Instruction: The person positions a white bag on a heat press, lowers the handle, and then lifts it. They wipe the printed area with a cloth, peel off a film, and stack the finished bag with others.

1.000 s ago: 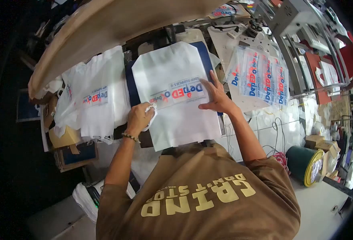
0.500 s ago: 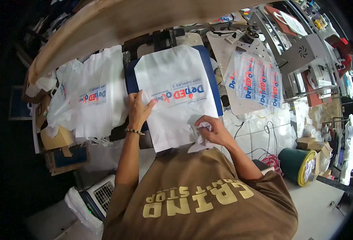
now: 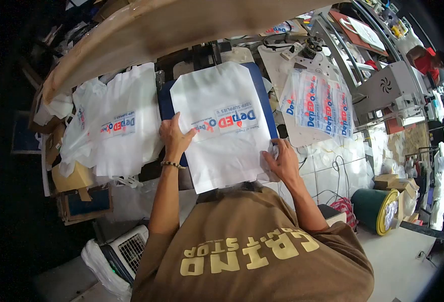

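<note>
A white bag (image 3: 214,108) with a blue and red "DepED" print lies flat over a blue padded board (image 3: 261,83). At the bag's left edge rests my left hand (image 3: 175,137), open, its thumb stretched onto the white surface and its index finger along the edge. My right hand (image 3: 284,162) is open at the lower right edge, with the thumb on the bag and the fingers spread beside it. The lower right corner near that hand looks creased. Fingers underneath the edges, if any, are hidden.
Printed white bags (image 3: 126,126) are piled to the left. Clear printed film sheets (image 3: 320,103) lie on a perforated board at right. A brown beam (image 3: 191,25) crosses above. A grey machine (image 3: 383,85) and a green bin (image 3: 370,209) stand right; a person in red (image 3: 427,60) is beyond.
My right hand has let go of the crumpled lower corner and moved right and slightly down to the bag's edge. The corner now lies flatter. My left hand has stayed at the left edge.
</note>
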Tool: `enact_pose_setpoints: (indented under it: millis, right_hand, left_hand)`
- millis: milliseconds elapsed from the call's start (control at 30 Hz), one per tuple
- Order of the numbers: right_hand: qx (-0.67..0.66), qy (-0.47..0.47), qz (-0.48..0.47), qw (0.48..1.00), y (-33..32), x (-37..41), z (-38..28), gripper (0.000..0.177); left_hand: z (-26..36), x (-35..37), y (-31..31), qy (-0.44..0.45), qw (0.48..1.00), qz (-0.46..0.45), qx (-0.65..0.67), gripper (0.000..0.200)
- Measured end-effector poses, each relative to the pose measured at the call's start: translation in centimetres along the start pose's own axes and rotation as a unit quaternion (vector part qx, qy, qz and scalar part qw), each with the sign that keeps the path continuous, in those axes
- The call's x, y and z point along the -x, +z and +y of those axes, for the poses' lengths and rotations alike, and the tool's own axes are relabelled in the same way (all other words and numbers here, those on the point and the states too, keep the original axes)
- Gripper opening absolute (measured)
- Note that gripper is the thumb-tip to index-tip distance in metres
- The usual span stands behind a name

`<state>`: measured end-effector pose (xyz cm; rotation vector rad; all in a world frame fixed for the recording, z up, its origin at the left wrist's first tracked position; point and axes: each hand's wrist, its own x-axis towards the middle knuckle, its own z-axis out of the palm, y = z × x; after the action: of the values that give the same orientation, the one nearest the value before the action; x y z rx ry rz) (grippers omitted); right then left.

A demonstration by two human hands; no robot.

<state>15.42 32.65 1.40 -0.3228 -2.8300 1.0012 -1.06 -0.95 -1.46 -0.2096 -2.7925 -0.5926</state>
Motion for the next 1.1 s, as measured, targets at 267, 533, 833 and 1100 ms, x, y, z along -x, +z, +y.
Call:
enact_pose_setpoints:
  millis: [267, 533, 833, 1100]
  right_hand:
    - [0.016, 0.02, -0.034, 0.999, -1.1, -0.1, -0.3, 0.047]
    - [-0.019, -0.02, 0.02, 0.999, -0.9, 0.0, 0.6, 0.04]
    - [-0.061, 0.0, 0.012, 0.998, -1.0, 0.0, 1.0, 0.041]
    - [-0.076, 0.006, 0.011, 0.997, -0.7, -0.5, 1.4, 0.042]
  left_hand:
    - [0.5, -1.2, -0.4, -0.016, 1.0, -0.012, 0.024, 0.066]
    - [1.7, -2.3, -1.8, 0.03, 0.998, -0.057, 0.021, 0.041]
    - [9.2, 4.9, -1.1, 0.303, 0.95, 0.023, 0.067, 0.004]
    - [11.2, 8.2, -0.5, 0.355, 0.925, -0.026, 0.132, 0.004]
